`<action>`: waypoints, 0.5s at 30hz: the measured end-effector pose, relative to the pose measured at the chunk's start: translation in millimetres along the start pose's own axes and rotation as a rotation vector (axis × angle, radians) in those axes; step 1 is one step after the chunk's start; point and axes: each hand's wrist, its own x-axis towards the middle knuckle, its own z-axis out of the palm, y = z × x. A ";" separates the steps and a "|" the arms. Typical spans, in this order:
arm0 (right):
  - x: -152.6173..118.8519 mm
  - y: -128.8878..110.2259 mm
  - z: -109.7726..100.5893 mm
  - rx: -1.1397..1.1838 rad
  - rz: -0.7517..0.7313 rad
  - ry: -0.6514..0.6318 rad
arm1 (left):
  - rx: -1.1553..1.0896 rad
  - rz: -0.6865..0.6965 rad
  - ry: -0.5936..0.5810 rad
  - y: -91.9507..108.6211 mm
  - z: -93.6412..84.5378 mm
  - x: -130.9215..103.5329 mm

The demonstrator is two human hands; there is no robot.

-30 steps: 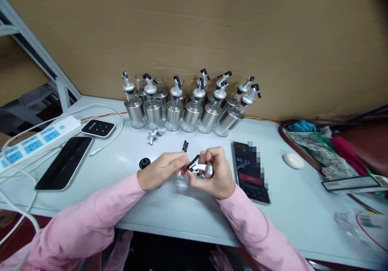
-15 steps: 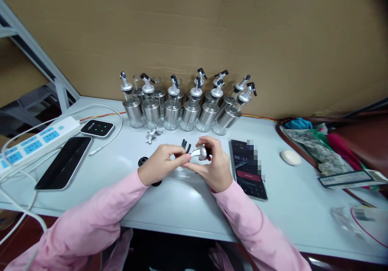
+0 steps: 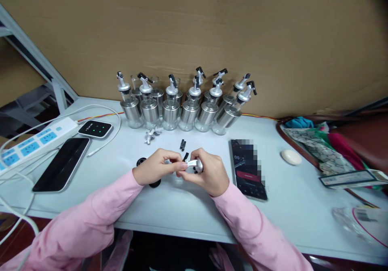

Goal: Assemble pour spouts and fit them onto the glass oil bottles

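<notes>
My right hand [image 3: 212, 172] is wrapped round the round base of a silver pourer spout [image 3: 192, 164]. The thumb and fingers of my left hand [image 3: 157, 167] pinch the spout's narrow end, where a small black lever [image 3: 185, 156] sticks up. Just beyond my hands lie small black pieces [image 3: 182, 144] on the table. Silver metal parts [image 3: 153, 134] rest farther back on the left. Black round parts [image 3: 155, 183] are partly hidden by my left hand. Several glass and steel bottles [image 3: 190, 115] stand in rows at the back, many topped with silver spouts and black levers.
On the left are a power strip [image 3: 39, 141], a white cable, a small hotspot device [image 3: 95, 129] and a dark phone [image 3: 62, 165]. To the right lie another phone [image 3: 248, 170], a white oval object [image 3: 291, 157], a bag [image 3: 321, 146] and clear plastic packaging [image 3: 360, 222].
Both hands have moved slightly nearer with the spout, whose base has turned in my right hand. The small black pieces behind the hands show more fully. The view has shifted a little.
</notes>
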 end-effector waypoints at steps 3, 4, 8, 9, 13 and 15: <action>0.3 -1.8 -0.8 0.003 -0.012 0.030 | -0.064 0.013 -0.020 -1.1 0.9 0.0; 0.4 -2.4 -1.0 0.009 -0.016 0.043 | -0.096 0.020 -0.024 -1.7 1.4 0.1; 0.0 -5.4 -1.5 0.081 -0.088 0.102 | -0.280 -0.015 -0.152 -3.7 3.5 0.9; -0.2 -6.2 -1.6 0.100 -0.112 0.111 | -0.319 -0.029 -0.193 -3.9 4.0 1.0; 0.0 -8.2 -2.3 0.126 -0.155 0.133 | -0.386 -0.048 -0.224 -3.7 5.7 0.5; 0.2 -7.9 -2.5 0.118 -0.159 0.135 | -0.386 -0.045 -0.204 -3.3 6.2 -0.1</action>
